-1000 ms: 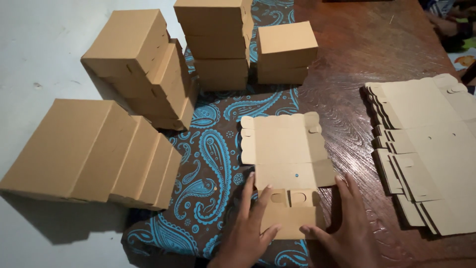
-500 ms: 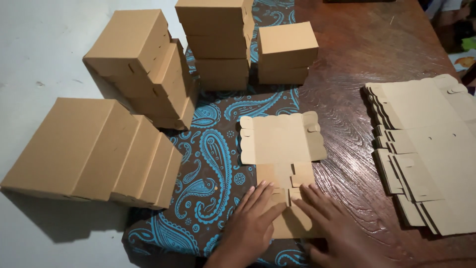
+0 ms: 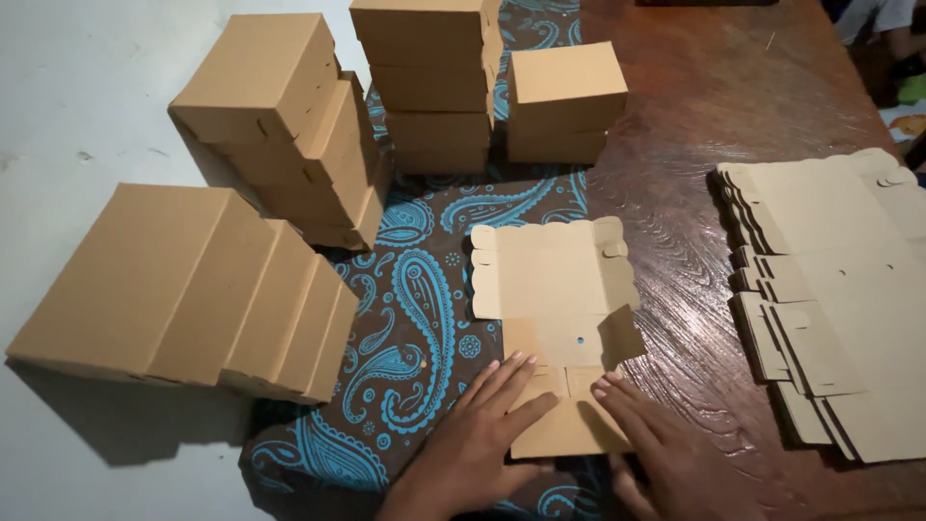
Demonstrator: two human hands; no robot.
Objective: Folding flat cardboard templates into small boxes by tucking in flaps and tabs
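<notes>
A flat die-cut cardboard box blank (image 3: 555,289) lies on the blue paisley cloth (image 3: 424,318), partly over the wooden table. My left hand (image 3: 482,434) presses flat on the blank's near end, fingers spread. My right hand (image 3: 656,453) rests on the near right part of the blank, fingertips by the small tabs. A side flap on the right of the blank stands slightly raised. Neither hand grips anything.
A stack of flat box blanks (image 3: 839,299) lies on the dark wooden table (image 3: 694,125) at right. Folded brown boxes lean in rows at left (image 3: 193,289), upper left (image 3: 289,125), and stand stacked at the back (image 3: 434,77), (image 3: 564,101).
Both hands slid forward onto the blank's near panel and pressed it down; the near flaps folded inward and a right flap lifted slightly.
</notes>
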